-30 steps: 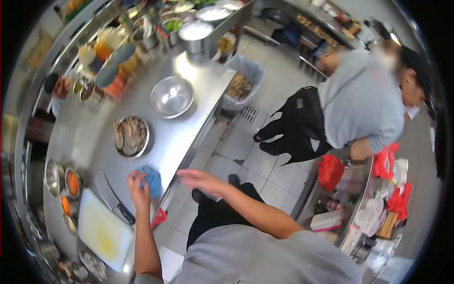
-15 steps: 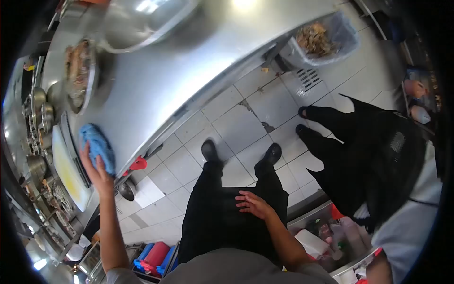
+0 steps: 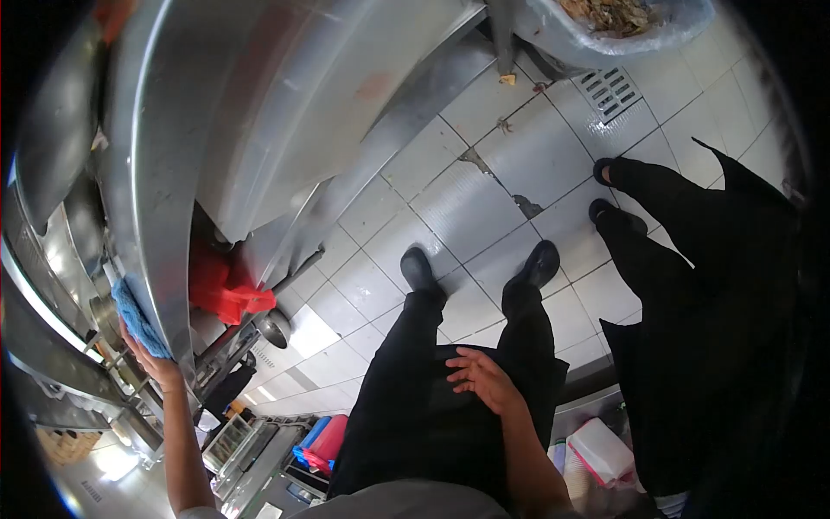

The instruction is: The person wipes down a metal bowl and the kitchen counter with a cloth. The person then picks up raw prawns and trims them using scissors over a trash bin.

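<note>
Touching blue cloth [image 3: 138,318]: my left grip [image 3: 156,367], fingers laid along it; whether they pinch it I cannot tell. Cloth: just ahead of that grip's palm, by the edge of the metal table [image 3: 160,225]. Red bundle [image 3: 226,287]: near, rightward of the same grip, below the table's edge. Right grip [image 3: 489,381]: fingers loosely spread, in front of my black trousers [image 3: 415,415].

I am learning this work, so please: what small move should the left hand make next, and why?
Perhaps slide the blue cloth along the edge of the steel counter: the left hand touches the cloth there, and the right hand seems empty.
</note>
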`<act>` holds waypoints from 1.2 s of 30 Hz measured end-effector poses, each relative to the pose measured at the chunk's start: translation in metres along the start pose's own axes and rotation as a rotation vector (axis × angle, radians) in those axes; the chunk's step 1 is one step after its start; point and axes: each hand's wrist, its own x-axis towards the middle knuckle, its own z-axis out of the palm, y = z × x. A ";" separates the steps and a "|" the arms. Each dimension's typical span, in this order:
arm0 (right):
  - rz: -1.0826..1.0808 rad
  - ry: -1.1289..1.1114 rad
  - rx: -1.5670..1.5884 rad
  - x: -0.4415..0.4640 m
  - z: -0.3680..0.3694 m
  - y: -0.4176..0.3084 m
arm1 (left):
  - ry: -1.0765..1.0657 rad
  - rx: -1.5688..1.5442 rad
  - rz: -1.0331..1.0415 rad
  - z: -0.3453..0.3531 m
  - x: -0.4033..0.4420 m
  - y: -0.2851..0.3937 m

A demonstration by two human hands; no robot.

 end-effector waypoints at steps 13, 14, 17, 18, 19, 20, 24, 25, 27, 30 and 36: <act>-0.002 -0.045 0.036 -0.006 -0.006 -0.011 | 0.005 0.001 -0.077 0.001 -0.001 0.000; -0.004 -0.047 0.036 -0.006 -0.006 -0.012 | 0.008 0.000 -0.076 0.000 -0.001 0.000; 0.003 -0.041 0.037 -0.007 -0.005 -0.014 | -0.011 0.051 -0.025 -0.001 0.000 -0.003; 0.002 -0.044 0.034 -0.007 -0.005 -0.014 | -0.014 0.049 -0.003 -0.001 0.001 -0.004; 0.001 -0.047 0.031 -0.007 -0.005 -0.015 | -0.016 0.048 0.019 -0.001 0.001 -0.004; 0.002 -0.049 0.029 -0.007 -0.005 -0.014 | -0.014 0.048 0.017 -0.001 0.000 -0.005; -0.014 -0.081 0.043 -0.006 -0.008 -0.010 | -0.014 0.066 0.009 0.000 0.001 0.002; -0.012 -0.083 0.042 -0.006 -0.009 -0.009 | -0.013 0.081 0.018 -0.001 0.001 0.002; -0.009 -0.085 0.036 -0.006 -0.009 -0.009 | -0.004 0.065 0.017 0.001 0.002 0.005; -0.009 -0.090 0.028 -0.006 -0.010 -0.007 | 0.000 0.056 0.011 0.001 0.002 0.001; 0.000 -0.094 -0.004 -0.007 -0.010 -0.008 | -0.006 0.032 -0.007 0.001 0.000 0.002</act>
